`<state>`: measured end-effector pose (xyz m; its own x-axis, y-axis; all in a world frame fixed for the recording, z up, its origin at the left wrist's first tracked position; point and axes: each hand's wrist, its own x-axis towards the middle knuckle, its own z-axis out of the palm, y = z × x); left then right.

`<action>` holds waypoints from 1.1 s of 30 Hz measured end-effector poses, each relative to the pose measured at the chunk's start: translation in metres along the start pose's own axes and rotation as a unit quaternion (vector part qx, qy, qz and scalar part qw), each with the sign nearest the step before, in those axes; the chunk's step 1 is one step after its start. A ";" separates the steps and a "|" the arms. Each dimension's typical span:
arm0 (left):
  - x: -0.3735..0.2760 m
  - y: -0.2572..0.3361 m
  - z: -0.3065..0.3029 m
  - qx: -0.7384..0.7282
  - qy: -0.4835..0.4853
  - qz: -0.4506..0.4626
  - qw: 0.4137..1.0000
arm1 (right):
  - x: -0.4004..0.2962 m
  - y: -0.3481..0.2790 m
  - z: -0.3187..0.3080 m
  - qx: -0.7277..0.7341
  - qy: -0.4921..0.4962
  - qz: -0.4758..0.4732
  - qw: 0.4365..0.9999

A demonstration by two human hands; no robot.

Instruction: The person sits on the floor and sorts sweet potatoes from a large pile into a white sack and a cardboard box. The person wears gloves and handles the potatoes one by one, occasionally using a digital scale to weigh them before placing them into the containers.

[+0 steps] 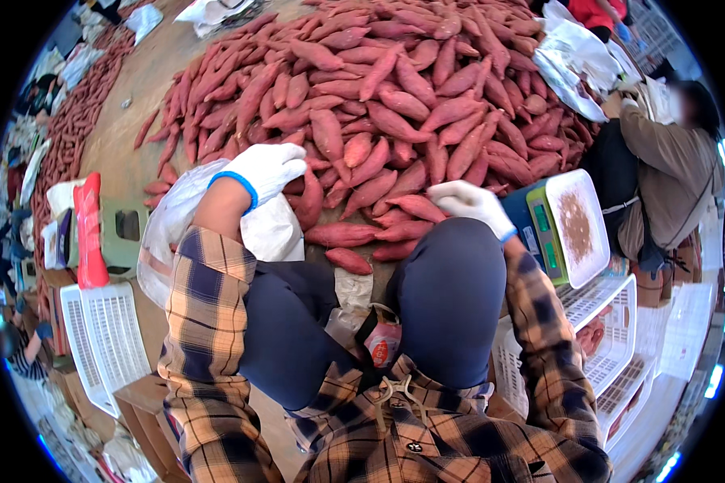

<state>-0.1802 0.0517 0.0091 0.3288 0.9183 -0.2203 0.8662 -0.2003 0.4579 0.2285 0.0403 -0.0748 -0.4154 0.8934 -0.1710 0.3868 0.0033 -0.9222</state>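
Observation:
A large heap of red-skinned sweet potatoes (393, 115) lies on the floor before me. My left hand (269, 172), in a white knit glove with a blue cuff, is at the heap's near left edge. Just below its fingertips is a curved sweet potato (310, 202); whether the fingers grip anything is hidden. At the near right edge, my right hand (468, 202) wears a matching glove, fingers bent beside a sweet potato (418, 207). Its palm is turned from view. Several loose sweet potatoes (344, 234) lie between my knees and the heap.
A digital scale (577, 226) with a soiled white tray stands right, near white plastic baskets (610, 338). Left are a clear plastic bag (157, 241), a white basket (106, 344) and red plastic bags (90, 232). A person (664, 163) sits at the right.

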 end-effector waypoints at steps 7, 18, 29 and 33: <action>-0.029 -0.004 -0.005 0.044 -0.034 -0.073 0.996 | 0.101 0.082 0.159 -0.311 -0.270 -0.174 0.895; -0.029 0.037 -0.003 0.084 -0.027 -0.056 0.995 | 0.117 0.180 0.257 -0.576 -0.012 -0.220 0.787; -0.023 0.021 0.017 0.073 -0.042 -0.040 0.996 | 0.110 0.138 0.223 -0.452 -0.152 -0.046 0.878; -0.029 0.021 0.015 0.034 -0.050 -0.062 0.996 | 0.089 0.018 0.183 -0.407 -0.264 0.031 0.874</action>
<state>-0.1655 0.0161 0.0126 0.2496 0.8999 -0.3576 0.9249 -0.1122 0.3632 0.0483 0.0377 -0.1704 -0.6125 0.5717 -0.5460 0.7897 0.4729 -0.3907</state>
